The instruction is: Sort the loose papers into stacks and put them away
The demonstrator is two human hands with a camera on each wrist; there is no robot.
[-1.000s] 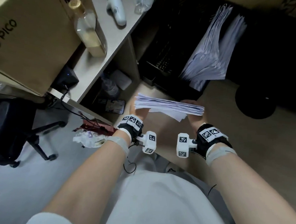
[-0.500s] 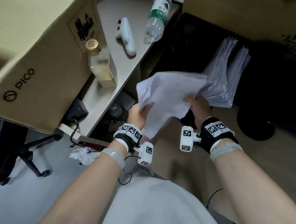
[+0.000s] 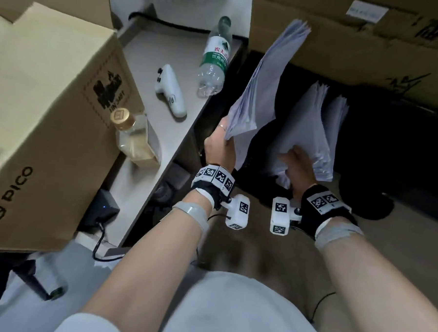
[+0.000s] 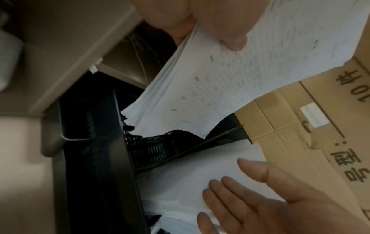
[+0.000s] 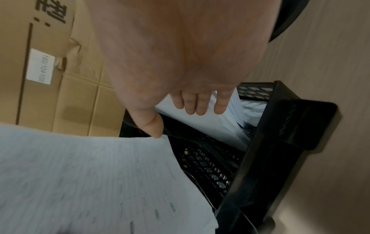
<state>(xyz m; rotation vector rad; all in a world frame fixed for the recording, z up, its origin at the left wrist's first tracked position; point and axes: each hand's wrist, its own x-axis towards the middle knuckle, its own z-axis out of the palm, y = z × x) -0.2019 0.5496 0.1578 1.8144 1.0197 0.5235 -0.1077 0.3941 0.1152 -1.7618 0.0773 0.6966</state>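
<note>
The left hand [image 3: 220, 143] pinches the white printed paper sheaf [image 3: 263, 76]. The right hand [image 3: 295, 164], fingers straight, presses filed white papers [image 3: 313, 130] aside. Lower the sheaf edge-first into the black mesh file rack [image 5: 280, 142] gap.

A large cardboard box [image 3: 45, 121] printed with "PICO" sits at the left end of the pale worktop [image 3: 147, 162]. Just beside its corner stands a squat glass bottle [image 3: 133, 138] with a gold cap and pale liquid. Further along the worktop lie a white handheld controller [image 3: 169, 93] and a clear plastic water bottle [image 3: 214, 61] with a green label, on its side. A small black box [image 3: 101, 210] with a blue light and a cable sits at the near edge. More brown cartons [image 3: 371, 41] with black lettering stand at the back right
</note>
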